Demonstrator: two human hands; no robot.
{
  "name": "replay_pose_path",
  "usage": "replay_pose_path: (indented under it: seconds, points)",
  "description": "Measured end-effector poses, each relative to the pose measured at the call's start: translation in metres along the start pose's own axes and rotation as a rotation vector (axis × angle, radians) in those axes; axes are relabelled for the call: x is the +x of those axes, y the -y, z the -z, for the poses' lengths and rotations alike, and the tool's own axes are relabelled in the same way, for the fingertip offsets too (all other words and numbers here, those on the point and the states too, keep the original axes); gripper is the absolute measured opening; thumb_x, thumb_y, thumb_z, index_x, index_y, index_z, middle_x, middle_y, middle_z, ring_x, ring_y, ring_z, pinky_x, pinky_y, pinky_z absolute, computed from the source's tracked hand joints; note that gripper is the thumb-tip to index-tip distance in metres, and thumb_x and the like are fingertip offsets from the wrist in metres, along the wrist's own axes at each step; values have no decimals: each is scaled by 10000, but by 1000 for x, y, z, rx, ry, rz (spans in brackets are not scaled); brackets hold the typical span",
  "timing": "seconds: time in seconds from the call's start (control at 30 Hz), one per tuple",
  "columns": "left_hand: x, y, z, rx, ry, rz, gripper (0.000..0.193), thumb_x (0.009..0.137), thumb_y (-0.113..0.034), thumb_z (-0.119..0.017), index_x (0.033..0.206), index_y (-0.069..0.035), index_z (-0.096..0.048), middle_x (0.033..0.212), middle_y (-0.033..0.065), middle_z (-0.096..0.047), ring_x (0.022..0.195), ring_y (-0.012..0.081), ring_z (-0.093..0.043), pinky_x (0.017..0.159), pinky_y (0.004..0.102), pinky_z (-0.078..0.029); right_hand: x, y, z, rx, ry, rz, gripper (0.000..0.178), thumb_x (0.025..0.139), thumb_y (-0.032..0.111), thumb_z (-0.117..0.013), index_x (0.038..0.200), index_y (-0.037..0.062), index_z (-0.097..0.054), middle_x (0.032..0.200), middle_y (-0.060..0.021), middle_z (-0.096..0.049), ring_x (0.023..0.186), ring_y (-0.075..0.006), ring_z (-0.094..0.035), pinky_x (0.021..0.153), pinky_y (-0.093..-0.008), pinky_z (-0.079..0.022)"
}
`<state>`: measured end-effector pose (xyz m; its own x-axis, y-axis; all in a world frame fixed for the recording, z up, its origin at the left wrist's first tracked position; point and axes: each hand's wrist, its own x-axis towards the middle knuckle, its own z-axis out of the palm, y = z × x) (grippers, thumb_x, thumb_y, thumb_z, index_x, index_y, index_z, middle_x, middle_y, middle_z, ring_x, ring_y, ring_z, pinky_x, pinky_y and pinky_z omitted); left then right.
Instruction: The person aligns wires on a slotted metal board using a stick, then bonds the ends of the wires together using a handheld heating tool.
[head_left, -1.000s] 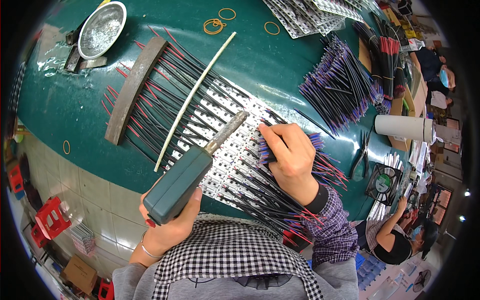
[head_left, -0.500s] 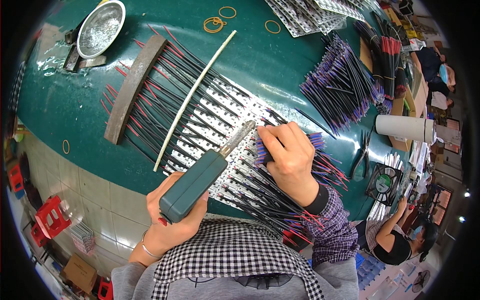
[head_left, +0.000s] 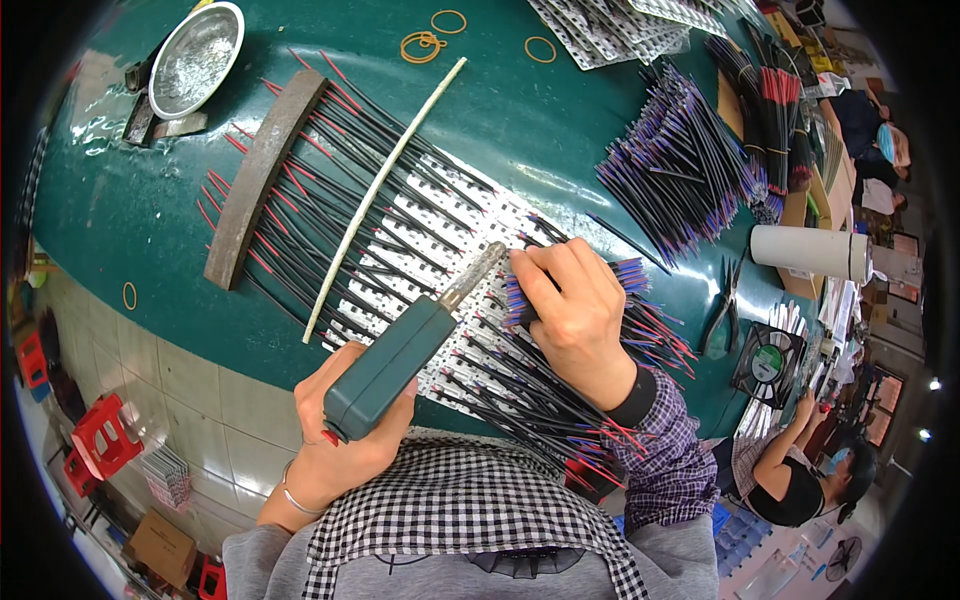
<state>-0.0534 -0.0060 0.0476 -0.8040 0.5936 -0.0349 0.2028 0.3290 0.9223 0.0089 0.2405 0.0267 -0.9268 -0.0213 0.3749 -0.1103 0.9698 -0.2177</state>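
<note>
Over a green tabletop, a soldering iron is gripped by the left hand, its tip slanted forward-right, near wires bunched in the right hand.

We see brown carton, lower left | white cylinder near dark pliers | square fan just beside | person at right

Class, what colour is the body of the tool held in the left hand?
The tool body is dark green; it shows best in the head view.
</note>
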Motion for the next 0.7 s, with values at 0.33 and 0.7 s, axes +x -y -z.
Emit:
replay_pose_path:
  seconds: [0.33, 0.7]
  points:
    - [-3, 4, 0, 27, -1, -24, 122, 758, 58, -752, 863, 43, -692, 735, 86, -592, 585, 158, -561, 530, 279, -432, 0, 0, -1, -15, 13, 3, 256, 732, 48, -660, 978, -15, -692, 864, -63, -566, 792, -220, -571, 644, -336, -438]
    - [-7, 4, 0, -55, -72, -23, 172, 752, 71, -748, 920, 57, -714, 807, 116, -645, 621, 180, -606, 563, 273, -474, -2, 3, 0, 32, -1, -22, 246, 738, 40, -661, 977, -14, -690, 870, -67, -580, 788, -226, -579, 642, -341, -440]
